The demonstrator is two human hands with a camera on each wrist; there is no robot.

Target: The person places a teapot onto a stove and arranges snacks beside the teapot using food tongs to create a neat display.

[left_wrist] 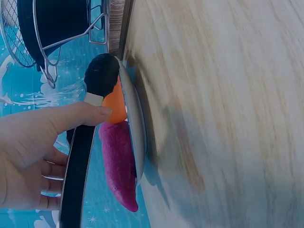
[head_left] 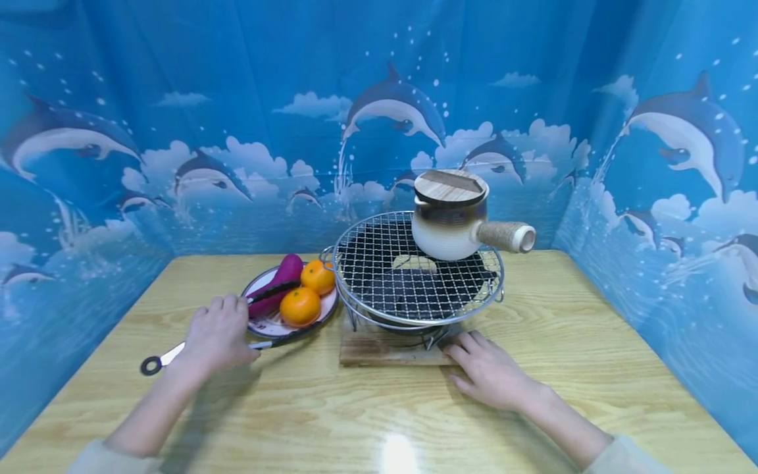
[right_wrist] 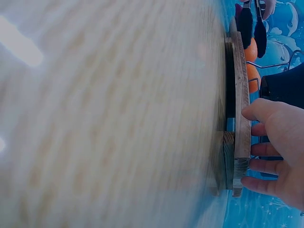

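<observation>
My left hand (head_left: 219,332) holds a pair of tongs (left_wrist: 76,171) with black tips, its thumb against one arm. The tongs' arms are spread, one tip over the purple sweet potato (head_left: 289,270) and the other along the plate's front rim. Between them sits the front orange (head_left: 300,307), on the dark-rimmed plate (head_left: 328,309). A second orange (head_left: 318,277) lies behind it. My right hand (head_left: 488,372) rests its fingertips on the right front corner of the wooden board (head_left: 379,355), fingers fairly straight in the right wrist view. On that board stands a black grill (right_wrist: 285,88).
A round wire mesh (head_left: 379,263) tops the grill and overhangs the board. On its back right stands a brown-and-white pot (head_left: 444,230) with a wooden lid (head_left: 449,185); its rope-wrapped handle (head_left: 503,236) sticks out rightward. Blue dolphin curtains (head_left: 284,131) enclose the table (head_left: 331,421).
</observation>
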